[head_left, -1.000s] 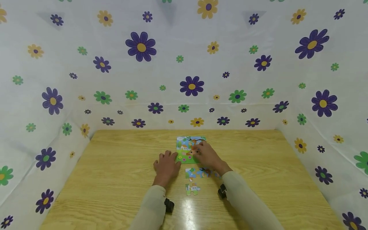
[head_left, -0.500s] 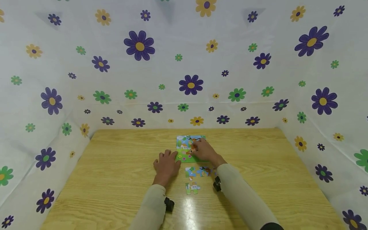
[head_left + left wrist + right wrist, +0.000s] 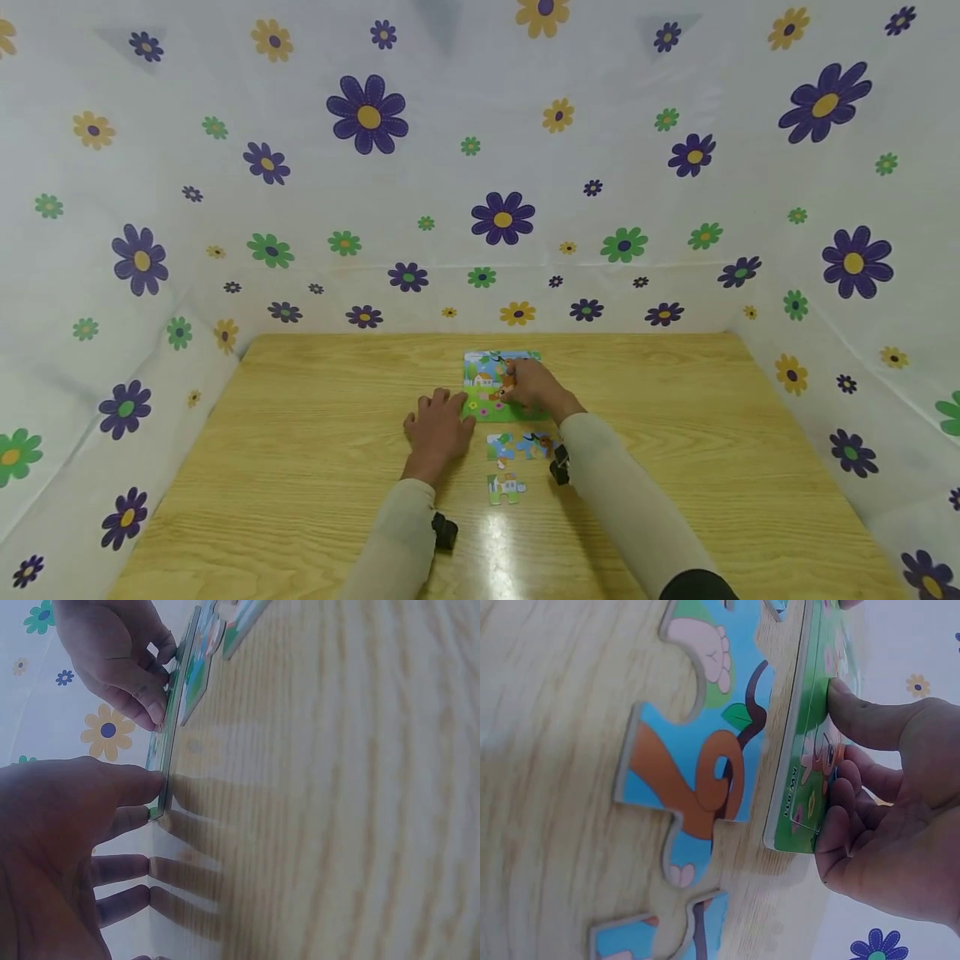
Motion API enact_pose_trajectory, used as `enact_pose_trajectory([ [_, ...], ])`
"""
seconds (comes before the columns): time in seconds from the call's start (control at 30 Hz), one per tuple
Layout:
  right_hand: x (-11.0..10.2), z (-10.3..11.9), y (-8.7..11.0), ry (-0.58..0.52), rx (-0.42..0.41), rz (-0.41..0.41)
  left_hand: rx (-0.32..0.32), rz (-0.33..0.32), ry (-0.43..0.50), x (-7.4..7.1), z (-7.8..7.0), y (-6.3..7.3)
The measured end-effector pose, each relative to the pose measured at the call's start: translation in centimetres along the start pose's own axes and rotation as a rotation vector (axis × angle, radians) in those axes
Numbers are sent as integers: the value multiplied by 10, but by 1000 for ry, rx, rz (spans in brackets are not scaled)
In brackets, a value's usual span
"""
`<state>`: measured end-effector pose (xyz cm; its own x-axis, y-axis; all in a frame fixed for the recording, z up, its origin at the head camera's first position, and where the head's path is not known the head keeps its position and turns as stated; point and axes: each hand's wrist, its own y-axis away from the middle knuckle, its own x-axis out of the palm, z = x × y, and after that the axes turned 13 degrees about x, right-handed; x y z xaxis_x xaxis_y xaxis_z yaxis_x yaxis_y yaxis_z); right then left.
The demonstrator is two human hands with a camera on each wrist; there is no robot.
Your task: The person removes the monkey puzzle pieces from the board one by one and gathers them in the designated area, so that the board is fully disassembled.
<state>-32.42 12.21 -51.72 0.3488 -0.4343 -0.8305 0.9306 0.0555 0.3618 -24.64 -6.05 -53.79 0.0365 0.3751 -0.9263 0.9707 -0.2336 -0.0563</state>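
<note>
A picture jigsaw puzzle (image 3: 483,404) in a flat tray lies toward the table's far edge, with a house, flowers and a brown animal on it. My left hand (image 3: 437,425) rests at its left side. In the left wrist view the thumb (image 3: 139,784) touches the tray's edge and the other fingers reach down to the table, fairly straight. Over the right half of the puzzle, my right hand (image 3: 536,387) has curled fingers and pinches at a puzzle piece (image 3: 832,754) on the brown animal. The hand hides most of that piece.
Loose joined puzzle pieces (image 3: 532,446) lie in front of the tray, partly behind my right wrist. Another loose piece (image 3: 504,489) with a house sits nearer. The wooden table (image 3: 315,467) is enclosed by a flowered cloth (image 3: 450,183) at back and sides.
My right hand has shifted slightly left and away over the puzzle, and its forearm now covers more of the loose pieces' right end. My left hand has stayed in place.
</note>
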Motion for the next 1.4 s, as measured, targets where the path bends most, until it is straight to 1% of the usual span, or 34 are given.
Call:
enact_pose_trajectory([
  [0.27,-1,3,0,-23,37,-17,1,-8,11,-2,-2,0],
  [0.37,1,2,1,-39,31,-33,0,-6,12,-3,-2,0],
  [0.6,6,-3,6,-86,-15,-89,0,14,-4,-1,-4,0],
  [0.77,6,-7,10,-115,-29,-98,3,11,-14,2,-5,0],
  [0.9,5,-10,10,-97,-9,-116,1,2,-8,1,-5,0],
  [0.97,5,-10,9,-69,-11,-132,1,0,-2,0,-5,1],
  [1.07,5,-12,7,-31,-24,-148,0,-1,5,-1,-4,1],
  [1.17,5,-14,6,-21,-46,-162,3,-3,8,-2,-4,1],
  [1.4,2,-23,10,-104,-115,-189,-3,-2,-2,-1,-1,1],
])
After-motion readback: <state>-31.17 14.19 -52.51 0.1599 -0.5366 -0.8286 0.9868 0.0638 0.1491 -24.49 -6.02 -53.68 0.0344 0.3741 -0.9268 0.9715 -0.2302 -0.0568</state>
